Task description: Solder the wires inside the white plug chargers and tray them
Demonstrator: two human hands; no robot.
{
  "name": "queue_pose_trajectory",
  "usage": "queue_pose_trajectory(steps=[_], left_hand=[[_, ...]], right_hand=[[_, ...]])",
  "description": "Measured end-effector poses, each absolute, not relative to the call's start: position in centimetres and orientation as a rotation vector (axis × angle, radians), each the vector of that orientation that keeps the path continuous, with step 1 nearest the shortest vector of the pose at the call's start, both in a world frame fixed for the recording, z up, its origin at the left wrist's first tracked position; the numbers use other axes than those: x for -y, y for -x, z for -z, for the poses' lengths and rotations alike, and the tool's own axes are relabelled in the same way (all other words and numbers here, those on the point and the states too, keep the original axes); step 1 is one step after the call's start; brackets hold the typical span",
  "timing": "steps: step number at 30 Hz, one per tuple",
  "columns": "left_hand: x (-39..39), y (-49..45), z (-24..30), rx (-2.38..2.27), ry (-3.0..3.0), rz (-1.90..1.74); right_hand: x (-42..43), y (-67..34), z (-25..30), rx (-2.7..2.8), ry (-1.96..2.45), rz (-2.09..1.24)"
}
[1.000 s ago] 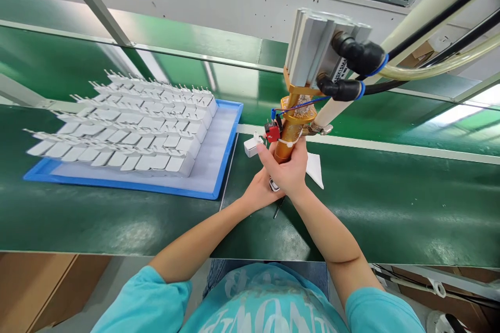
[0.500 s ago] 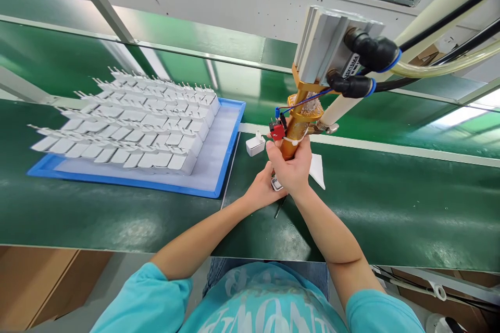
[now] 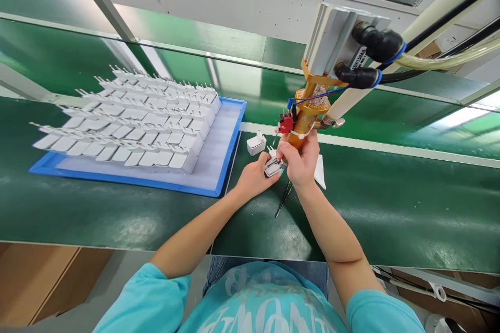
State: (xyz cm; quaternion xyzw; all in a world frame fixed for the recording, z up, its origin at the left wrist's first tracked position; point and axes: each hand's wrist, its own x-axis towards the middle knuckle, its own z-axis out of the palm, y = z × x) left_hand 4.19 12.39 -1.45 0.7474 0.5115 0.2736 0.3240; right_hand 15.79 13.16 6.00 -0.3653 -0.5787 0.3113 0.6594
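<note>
White plug [image 3: 272, 168] is near the middle of the frame. The left hand [image 3: 252, 179] grips it, maybe to keep it still. The right hand [image 3: 303, 164] is wrapped around the low end of a gold tool [image 3: 307, 124], maybe to hold it steady beside the plug. Packed plugs [image 3: 156, 158] are in rows on a blue tray [image 3: 230, 152] at the left, perhaps to save room; they are too crowded to count. On the surface [image 3: 371, 208] are one loose plug [image 3: 257, 144], one thin dark stick [image 3: 283, 200] and one white scrap [image 3: 320, 173].
</note>
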Motion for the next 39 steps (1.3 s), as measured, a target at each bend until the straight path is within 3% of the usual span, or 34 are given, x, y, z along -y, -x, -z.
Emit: queue_pose_trajectory(steps=[6, 15, 24, 39], left_hand=[[-13.4, -2.4, -0.7, -1.182, -1.802, -0.877], [-13.2, -2.1, -1.0, -0.981, -1.584, -0.801], [-13.9, -1.8, -0.3, -1.03, -1.829, -0.56], [-13.7, -2.3, 0.1, -1.065, -1.908, -0.527]], right_hand=[[-14.3, -17.4, -7.1, 1.266, 0.948, -0.787], [-15.3, -18.6, -7.4, 1.205, 1.014, -0.71], [-15.4, -18.6, -7.0, 1.249, 1.027, -0.697], [-15.5, -18.8, -7.1, 1.261, 1.059, -0.686]])
